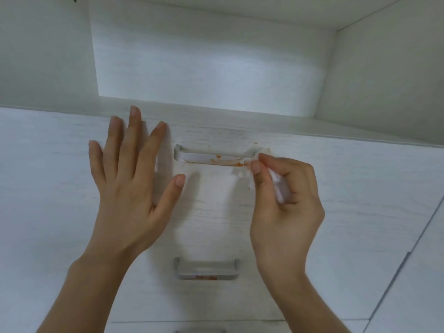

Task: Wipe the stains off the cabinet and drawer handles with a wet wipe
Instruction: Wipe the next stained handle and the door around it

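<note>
- Pale, whitewashed wood grain covers the whole cabinet (60,164), from the drawer fronts below to the open shelf recess (211,75) above them.
- At the left, the left hand (129,186) lies flat against the top drawer front (360,179), fingers spread wide and pointing upward, holding nothing; its thumb reaches toward the space just under the upper handle.
- In the middle, the upper drawer handle (206,156), a brushed metal bar, sits just right of the left hand's fingertips. Orange stains (230,162) streak its lower edge, thickest toward the right end.
- Below it, between the two wrists, the lower drawer handle (206,269) of the same shape carries an orange smear along its underside.
- At the very bottom edge, the top of a third handle (199,330) just shows.
- At the right, the right hand (286,200) pinches a crumpled white wet wipe (280,188) between thumb and fingertips, fingers curled closed on it. The wipe's upper end presses on the right end of the upper drawer handle, right where the stains end.
- Far right, a light tiled floor (413,284) runs beside the cabinet.
</note>
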`<state>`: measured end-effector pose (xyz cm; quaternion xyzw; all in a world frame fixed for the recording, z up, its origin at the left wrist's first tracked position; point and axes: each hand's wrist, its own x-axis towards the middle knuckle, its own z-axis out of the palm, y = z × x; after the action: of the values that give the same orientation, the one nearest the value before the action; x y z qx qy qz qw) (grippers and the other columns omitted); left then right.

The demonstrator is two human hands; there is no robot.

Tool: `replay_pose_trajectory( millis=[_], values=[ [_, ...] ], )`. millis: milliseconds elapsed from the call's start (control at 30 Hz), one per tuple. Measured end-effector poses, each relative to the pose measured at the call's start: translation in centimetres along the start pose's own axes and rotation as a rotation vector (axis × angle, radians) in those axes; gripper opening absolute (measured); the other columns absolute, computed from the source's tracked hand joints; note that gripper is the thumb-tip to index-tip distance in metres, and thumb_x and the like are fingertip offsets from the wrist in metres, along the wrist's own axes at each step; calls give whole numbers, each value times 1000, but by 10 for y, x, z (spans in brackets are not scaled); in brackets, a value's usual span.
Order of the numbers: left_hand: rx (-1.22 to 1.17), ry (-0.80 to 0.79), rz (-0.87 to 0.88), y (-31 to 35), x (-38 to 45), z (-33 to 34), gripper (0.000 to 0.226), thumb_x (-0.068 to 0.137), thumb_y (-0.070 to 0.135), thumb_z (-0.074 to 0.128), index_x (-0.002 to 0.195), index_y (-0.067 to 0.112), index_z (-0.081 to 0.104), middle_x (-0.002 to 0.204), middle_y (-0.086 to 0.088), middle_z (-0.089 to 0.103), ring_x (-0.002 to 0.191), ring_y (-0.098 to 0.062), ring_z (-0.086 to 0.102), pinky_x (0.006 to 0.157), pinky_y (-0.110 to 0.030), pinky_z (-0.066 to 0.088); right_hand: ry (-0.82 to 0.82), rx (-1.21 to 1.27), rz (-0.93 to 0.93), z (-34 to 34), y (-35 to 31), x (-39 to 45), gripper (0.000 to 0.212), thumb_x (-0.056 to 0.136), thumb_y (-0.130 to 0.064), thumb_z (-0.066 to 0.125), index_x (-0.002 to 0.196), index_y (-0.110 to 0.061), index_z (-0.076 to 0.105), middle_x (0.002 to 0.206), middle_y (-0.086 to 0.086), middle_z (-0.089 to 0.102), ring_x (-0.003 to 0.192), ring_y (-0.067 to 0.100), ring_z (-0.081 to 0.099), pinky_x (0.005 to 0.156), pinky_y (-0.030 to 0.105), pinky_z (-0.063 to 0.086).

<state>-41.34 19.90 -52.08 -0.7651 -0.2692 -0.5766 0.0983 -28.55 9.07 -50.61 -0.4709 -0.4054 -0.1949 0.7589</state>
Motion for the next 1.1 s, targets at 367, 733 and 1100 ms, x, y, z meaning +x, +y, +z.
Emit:
replay_pose_trajectory(
  millis=[367, 733, 1100],
  values=[
    [165, -40, 115, -17, -5, 5, 80, 90, 61, 36, 153, 17, 14, 159, -10, -1, 146, -29, -6, 115, -46, -10, -26, -42, 91, 5, -2, -6, 5, 87, -29, 61, 89, -25, 60, 96, -4, 65, 92, 8, 63, 79, 27, 50],
    [172, 1, 87, -13, -7, 16, 86, 87, 65, 37, 153, 18, 6, 159, -10, -7, 145, -28, -12, 114, -49, -12, -19, -43, 13, -7, 2, 14, 7, 86, -23, 64, 86, -30, 67, 92, -11, 64, 90, -2, 62, 79, 10, 44],
    [168, -1, 85, -13, -8, 15, 84, 89, 63, 36, 153, 17, 8, 159, -9, -7, 145, -29, -10, 115, -49, -12, 0, -191, -138, -1, 1, 4, 15, 86, -14, 65, 99, -15, 71, 86, -3, 54, 76, -5, 54, 71, -1, 37]
  ],
)
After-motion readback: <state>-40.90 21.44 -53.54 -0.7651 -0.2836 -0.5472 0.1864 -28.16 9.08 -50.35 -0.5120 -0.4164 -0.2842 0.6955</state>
